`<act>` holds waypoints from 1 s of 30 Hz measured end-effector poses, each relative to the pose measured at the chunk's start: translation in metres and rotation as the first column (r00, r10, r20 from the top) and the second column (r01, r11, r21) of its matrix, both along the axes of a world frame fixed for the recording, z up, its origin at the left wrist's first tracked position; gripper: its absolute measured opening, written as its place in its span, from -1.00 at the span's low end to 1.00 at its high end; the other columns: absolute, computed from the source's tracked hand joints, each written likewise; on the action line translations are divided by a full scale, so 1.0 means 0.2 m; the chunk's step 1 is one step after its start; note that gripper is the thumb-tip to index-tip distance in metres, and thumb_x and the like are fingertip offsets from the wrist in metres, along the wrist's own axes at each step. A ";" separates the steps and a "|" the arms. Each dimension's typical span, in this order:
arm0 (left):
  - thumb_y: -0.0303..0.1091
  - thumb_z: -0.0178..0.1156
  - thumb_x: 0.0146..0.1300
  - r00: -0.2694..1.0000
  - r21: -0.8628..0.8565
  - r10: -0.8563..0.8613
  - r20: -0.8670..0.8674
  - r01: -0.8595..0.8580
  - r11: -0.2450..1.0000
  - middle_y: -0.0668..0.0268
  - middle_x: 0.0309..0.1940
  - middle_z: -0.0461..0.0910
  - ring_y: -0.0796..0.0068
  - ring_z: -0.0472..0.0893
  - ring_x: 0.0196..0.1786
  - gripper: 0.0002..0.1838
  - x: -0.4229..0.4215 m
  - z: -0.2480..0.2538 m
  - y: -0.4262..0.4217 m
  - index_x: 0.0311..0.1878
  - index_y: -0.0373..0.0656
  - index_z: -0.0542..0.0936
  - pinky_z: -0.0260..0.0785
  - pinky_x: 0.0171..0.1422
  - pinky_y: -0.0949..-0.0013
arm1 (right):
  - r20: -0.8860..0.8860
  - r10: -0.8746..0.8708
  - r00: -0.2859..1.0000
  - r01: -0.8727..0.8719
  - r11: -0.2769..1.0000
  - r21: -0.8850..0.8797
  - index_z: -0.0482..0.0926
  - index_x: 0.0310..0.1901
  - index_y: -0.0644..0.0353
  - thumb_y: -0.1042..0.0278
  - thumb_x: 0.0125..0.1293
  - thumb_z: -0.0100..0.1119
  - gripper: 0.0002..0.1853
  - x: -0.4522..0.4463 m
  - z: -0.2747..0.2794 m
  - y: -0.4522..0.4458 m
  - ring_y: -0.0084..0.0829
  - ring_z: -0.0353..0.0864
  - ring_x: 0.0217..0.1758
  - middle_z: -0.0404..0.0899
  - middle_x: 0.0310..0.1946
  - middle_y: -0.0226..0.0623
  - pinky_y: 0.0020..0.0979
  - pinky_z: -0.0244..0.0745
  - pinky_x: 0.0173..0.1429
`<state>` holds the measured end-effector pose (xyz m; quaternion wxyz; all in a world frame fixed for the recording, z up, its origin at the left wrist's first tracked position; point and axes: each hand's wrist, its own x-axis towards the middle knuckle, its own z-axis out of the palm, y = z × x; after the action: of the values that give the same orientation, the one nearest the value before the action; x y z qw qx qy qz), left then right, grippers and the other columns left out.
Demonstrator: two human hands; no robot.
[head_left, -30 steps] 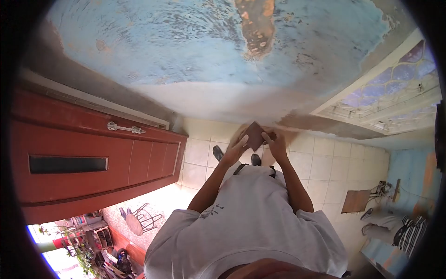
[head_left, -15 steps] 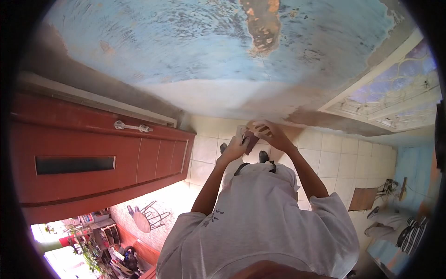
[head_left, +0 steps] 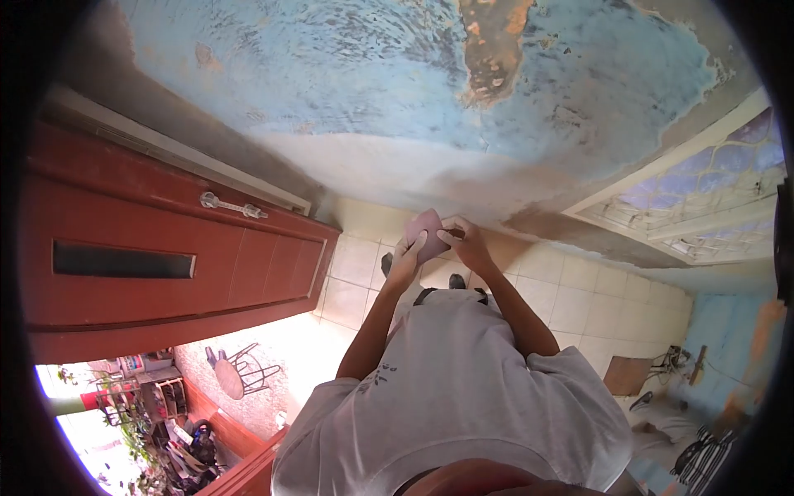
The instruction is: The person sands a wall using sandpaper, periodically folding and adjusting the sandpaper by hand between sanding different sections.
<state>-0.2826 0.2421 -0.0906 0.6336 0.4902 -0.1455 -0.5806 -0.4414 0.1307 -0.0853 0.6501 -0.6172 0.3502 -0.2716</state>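
Observation:
A pinkish-red sheet of sandpaper is held up in front of my body, above the tiled floor. My left hand grips its left side, thumb on the near face and fingers behind. At its right edge, my right hand pinches the sheet between thumb and bent fingers. Beyond both hands stands a wall with worn blue paint, a whitish lower band and bare grey patches.
To the left is a red door with a metal handle. A round stool stands outside the doorway. A window with a patterned grille is at right. A brown board lies on the floor near another person.
The sandpaper has been turned and now shows a broader, flatter, pinker face. My hands have shifted slightly left, and the view has tilted a little.

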 end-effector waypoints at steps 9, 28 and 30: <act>-0.39 -0.03 0.70 0.323 -0.633 0.717 0.617 -0.336 0.697 -0.03 0.44 0.57 0.23 0.55 0.44 -0.53 0.53 0.87 -0.92 0.52 -0.44 0.44 0.27 0.57 0.28 | 0.239 -0.503 0.830 0.420 0.283 -0.863 0.42 0.44 0.38 0.51 0.48 0.21 -0.47 -0.18 0.59 -0.48 0.20 0.31 0.60 0.43 0.45 0.14 0.13 0.18 0.63; -0.43 -0.12 0.66 -0.165 -0.849 0.840 0.517 0.023 0.528 -0.26 0.72 0.00 -0.25 -0.02 0.77 -0.37 0.08 1.37 -1.40 0.66 -0.55 0.07 -0.23 0.82 -0.05 | -0.009 -0.786 0.618 0.050 0.050 -0.997 0.20 0.64 0.36 -0.18 0.63 0.05 -0.16 -0.11 0.63 -0.98 0.71 -0.03 0.61 -0.05 0.62 0.55 0.61 0.04 0.51; -0.45 -0.14 0.67 -0.366 -0.603 0.651 0.665 0.251 0.757 -0.30 0.66 0.16 -0.29 0.14 0.71 -0.43 0.07 1.19 -1.37 0.64 -0.52 0.17 -0.06 0.78 -0.06 | -0.006 -0.763 0.646 0.044 0.045 -0.998 0.20 0.64 0.35 -0.18 0.63 0.05 -0.16 -0.15 0.62 -0.97 0.70 -0.03 0.62 0.00 0.61 0.53 0.60 0.03 0.52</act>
<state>-0.2676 -0.0314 0.1465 0.4494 0.5551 -0.6413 0.2802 -0.4714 -0.0642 0.0389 -0.1366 -0.7837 0.4402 -0.4163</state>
